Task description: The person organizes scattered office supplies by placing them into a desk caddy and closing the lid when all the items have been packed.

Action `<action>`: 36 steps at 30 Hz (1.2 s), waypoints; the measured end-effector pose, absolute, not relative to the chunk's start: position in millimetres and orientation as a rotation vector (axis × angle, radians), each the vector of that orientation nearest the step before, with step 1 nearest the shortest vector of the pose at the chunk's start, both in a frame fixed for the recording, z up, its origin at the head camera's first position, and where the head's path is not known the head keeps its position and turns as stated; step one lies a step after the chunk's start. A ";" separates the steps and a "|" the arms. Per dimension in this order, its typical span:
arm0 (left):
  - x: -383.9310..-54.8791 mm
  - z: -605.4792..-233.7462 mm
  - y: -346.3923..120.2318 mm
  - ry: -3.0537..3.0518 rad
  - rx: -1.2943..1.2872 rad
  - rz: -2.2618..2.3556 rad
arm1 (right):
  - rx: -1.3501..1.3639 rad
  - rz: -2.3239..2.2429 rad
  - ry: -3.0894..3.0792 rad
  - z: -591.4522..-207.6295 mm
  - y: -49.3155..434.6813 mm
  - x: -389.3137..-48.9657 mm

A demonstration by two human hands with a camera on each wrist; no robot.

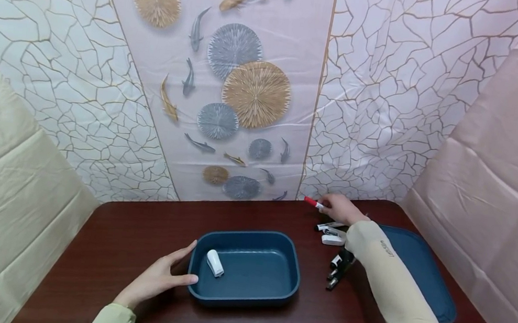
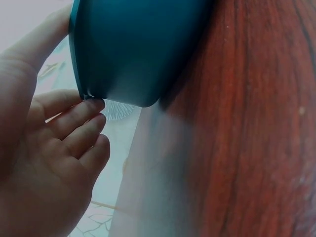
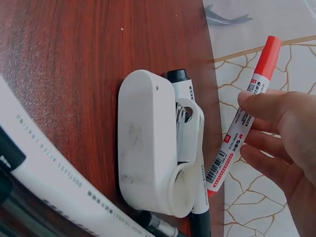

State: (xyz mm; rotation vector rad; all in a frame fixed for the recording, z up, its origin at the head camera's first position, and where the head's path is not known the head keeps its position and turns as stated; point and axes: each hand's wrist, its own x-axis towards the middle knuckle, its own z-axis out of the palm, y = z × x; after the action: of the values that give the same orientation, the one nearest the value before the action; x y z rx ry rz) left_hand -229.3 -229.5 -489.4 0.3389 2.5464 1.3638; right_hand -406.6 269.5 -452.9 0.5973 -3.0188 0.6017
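Observation:
My left hand (image 1: 158, 280) grips the left end of a dark blue rectangular box (image 1: 297, 271), its thumb over the near corner and fingertips at the rim (image 2: 74, 64). One small white rounded object (image 1: 215, 263) lies inside the box. Over the table's far right part, my right hand (image 1: 341, 209) pinches a white marker with a red cap (image 3: 244, 116) between thumb and fingers, raised off the table. Just beside that hand lie a white gadget with a metal part (image 3: 143, 143) and a black-capped marker (image 3: 185, 86).
Several black and white pens (image 1: 340, 267) lie under the right forearm. Beyond them a dark blue flat tray or lid (image 1: 422, 273) rests at the table's right edge. Patterned cloth (image 1: 250, 150) hangs behind the reddish wooden table (image 1: 137, 233).

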 end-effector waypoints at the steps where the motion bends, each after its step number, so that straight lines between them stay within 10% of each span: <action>1: -229.4 -489.4 -229.2 2.549 0.341 1.358 | 0.593 0.602 -3.019 -452.3 269.2 -406.2; 36: -229.0 -487.6 -228.8 2.564 0.335 1.336 | 0.559 0.872 -2.869 -386.5 264.2 -395.8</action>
State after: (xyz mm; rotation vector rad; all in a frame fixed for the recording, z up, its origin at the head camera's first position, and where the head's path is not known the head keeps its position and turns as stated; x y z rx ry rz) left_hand -229.0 -228.8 -487.6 0.3350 2.5642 1.3361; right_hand -395.8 264.2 -386.5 0.5587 -2.8691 0.8719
